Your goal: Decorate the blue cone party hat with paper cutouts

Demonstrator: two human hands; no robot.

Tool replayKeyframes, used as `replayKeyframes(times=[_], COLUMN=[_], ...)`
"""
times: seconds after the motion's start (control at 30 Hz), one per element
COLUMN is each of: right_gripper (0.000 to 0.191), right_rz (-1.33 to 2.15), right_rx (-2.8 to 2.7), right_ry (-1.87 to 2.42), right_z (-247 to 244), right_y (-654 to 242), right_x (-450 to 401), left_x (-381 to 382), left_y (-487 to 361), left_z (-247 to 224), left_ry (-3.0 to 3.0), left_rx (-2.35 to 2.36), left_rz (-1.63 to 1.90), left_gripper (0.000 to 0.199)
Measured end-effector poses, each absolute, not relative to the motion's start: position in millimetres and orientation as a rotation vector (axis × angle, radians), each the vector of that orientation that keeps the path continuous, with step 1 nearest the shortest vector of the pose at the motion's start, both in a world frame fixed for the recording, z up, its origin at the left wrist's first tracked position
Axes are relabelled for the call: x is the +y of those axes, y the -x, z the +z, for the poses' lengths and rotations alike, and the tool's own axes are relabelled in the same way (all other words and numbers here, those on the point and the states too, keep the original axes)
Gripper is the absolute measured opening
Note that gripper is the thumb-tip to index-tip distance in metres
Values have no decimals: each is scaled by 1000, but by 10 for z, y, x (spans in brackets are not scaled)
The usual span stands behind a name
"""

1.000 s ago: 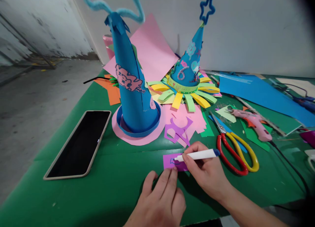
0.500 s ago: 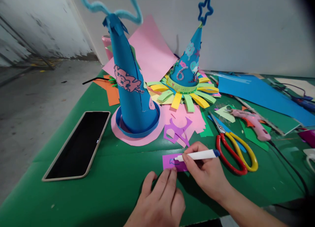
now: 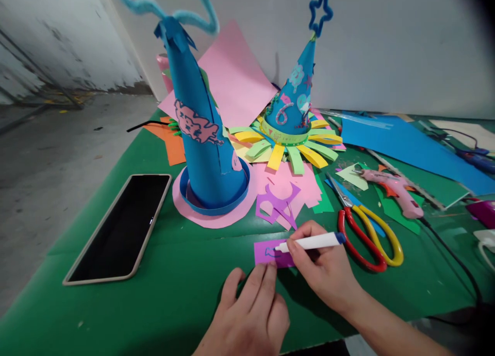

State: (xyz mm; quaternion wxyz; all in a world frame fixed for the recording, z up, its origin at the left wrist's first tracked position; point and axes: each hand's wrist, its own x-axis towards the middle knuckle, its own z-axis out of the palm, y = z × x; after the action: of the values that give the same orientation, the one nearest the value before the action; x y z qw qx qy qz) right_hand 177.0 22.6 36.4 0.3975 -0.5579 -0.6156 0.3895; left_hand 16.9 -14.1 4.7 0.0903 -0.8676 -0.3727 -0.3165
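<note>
A small purple piece of paper (image 3: 261,252) lies on the green table, with a few dark blue lines drawn on it. My right hand (image 3: 325,268) grips a white marker (image 3: 315,241) with a blue end, its tip at the drawn lines. Fingertips of my left hand (image 3: 255,309) press flat on the paper's lower edge, and that hand holds nothing. Behind the paper lies a purple paper offcut (image 3: 276,204) with cut-out holes. Scissors (image 3: 358,212) with red and yellow handles rest to the right of my right hand.
A blue paper cone hat (image 3: 209,155) stands at left, beside a phone (image 3: 119,227). Farther back is another decorated cone hat (image 3: 292,101) with yellow and green strips. A pink glue gun (image 3: 398,188), its cord, and a blue sheet (image 3: 410,145) occupy the right side.
The view has shifted slightly, so everything sits a little farther left and up. The marker tip has moved slightly on the purple paper; both hands keep nearly the same pose.
</note>
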Motion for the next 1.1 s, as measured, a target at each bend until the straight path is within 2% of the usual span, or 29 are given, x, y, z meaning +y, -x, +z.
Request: replayKeyframes(times=[0.37,1.1], right_gripper=[10,13], right_rz=[1026,982], right_rx=[-1520,-1504], right_ry=[1416,1430], right_z=[368,404], right_y=[-1794,-1805], right_x=[204,227], left_x=[-160,-155], left_y=[-134,-131], left_z=[115,132], left_ry=[2658,2684], left_rx=[-1135,-1139], left_rz=[-806,-781], left_gripper=[18,19])
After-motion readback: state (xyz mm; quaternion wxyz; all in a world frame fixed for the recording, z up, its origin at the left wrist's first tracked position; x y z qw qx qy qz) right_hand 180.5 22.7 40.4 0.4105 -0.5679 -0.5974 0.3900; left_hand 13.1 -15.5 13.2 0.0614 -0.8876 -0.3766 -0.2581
